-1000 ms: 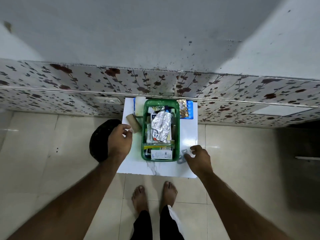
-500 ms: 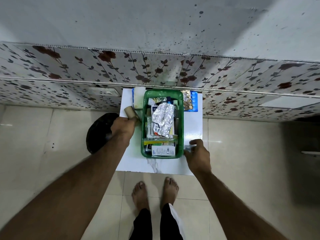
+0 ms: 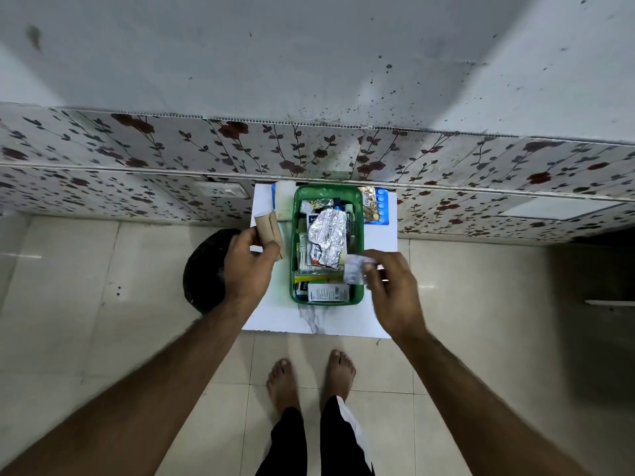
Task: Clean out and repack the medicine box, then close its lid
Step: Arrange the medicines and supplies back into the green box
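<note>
Since a second ago, both loose items have been lifted off the table (image 3: 275, 322): a brown cardboard roll (image 3: 269, 228) is now pinched in the left hand (image 3: 248, 266) near the table's left edge, and a small blister strip (image 3: 355, 269) is pinched in the right hand (image 3: 391, 286), carried over the near right rim of the green medicine box (image 3: 361, 295). Repacking is judged close to done. The box sits mid-table, already filled; a crumpled foil pack (image 3: 328, 235) lies on top. A blue sheet (image 3: 382, 206) with yellow pills is left at the far right corner. No lid can be identified. Carton print is too small to be read.
</note>
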